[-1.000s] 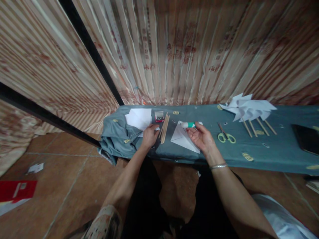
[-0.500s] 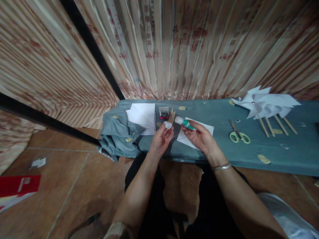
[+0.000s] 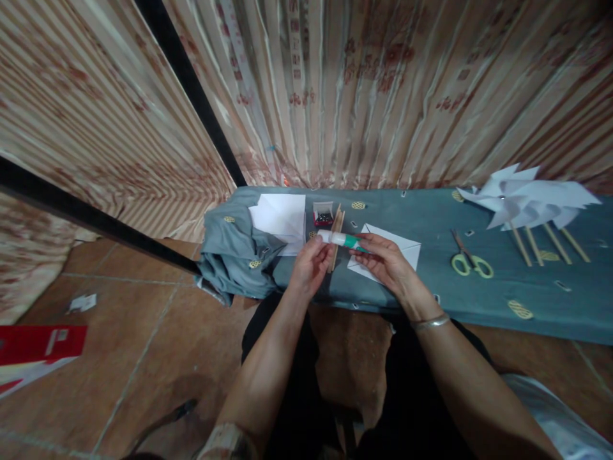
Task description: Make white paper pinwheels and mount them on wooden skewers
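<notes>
Dim light is falling unevenly: the curtain (image 3: 354,108) is darkening toward the upper right, white paper (image 3: 281,214) is showing brightest. Shadow is pooling on the floor (image 3: 158,358), black trousers (image 3: 282,383) are losing detail, slight blur is softening everything, and wide-angle distortion is stretching the edges.

the glue stick (image 3: 353,242) is green and white, its cap (image 3: 324,236) white; the folded paper (image 3: 407,251) and pinwheels (image 3: 536,193) are white; the sticks (image 3: 338,223) pale tan; the scissors (image 3: 471,259) yellow-green at the handles; the cloth (image 3: 479,299) grey-blue with yellow pineapple-like motifs; the curtain (image 3: 335,128) beige, striped, printed reddish-brown
</notes>
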Demonstrator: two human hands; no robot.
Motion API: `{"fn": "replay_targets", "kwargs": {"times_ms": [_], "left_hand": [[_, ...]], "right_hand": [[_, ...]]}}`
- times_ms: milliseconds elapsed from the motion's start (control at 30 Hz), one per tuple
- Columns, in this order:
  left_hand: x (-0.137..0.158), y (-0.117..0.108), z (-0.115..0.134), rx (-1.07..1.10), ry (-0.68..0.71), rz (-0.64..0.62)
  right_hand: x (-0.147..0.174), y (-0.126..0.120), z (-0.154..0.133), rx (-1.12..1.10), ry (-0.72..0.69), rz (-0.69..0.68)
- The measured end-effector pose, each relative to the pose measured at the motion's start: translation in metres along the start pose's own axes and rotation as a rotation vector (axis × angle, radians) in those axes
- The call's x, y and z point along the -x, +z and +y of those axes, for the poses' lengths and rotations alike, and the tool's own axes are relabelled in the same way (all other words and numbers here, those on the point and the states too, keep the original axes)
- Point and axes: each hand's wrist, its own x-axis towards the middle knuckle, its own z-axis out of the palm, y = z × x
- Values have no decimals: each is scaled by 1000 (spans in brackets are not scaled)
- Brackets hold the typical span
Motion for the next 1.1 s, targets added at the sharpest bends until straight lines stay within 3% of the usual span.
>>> {"fn": "replay_targets", "kwargs": {"times_ms": [767,1100], "left_hand": [[2,-1,-3,-41,44,-86],[-2,-5,-4,-77,133,-128]], "right_hand": [[3,0,-7,93,-2,15],[2,1,-6,117,3,43]]}}
